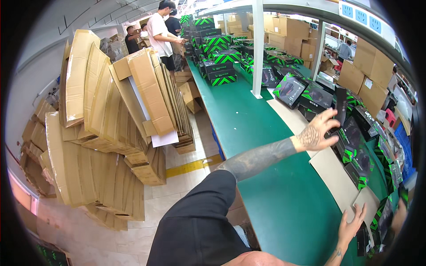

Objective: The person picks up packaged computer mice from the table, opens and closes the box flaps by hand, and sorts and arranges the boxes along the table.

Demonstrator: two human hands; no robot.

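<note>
My left hand (316, 132) is stretched across the green table, palm down, with fingers spread. Its fingertips reach the edge of a pile of black-and-green boxes (350, 135), beside an upright dark panel (340, 105). Whether they touch it, I cannot tell. Lower down, my right hand (350, 225) is open, with its fingers apart and pointing up. It is nearest to a piece of tan cardboard (367, 199) at the foot of the pile. Neither hand shows anything held.
The green tabletop (284, 195) runs away from me, with tan cardboard strips (330, 173) along it and a white post (257, 53). More boxes (217, 66) are stacked at its far end. Flattened cartons (102, 111) stand at left. A person (159, 33) stands beyond; a blurred hand (399, 217) shows at far right.
</note>
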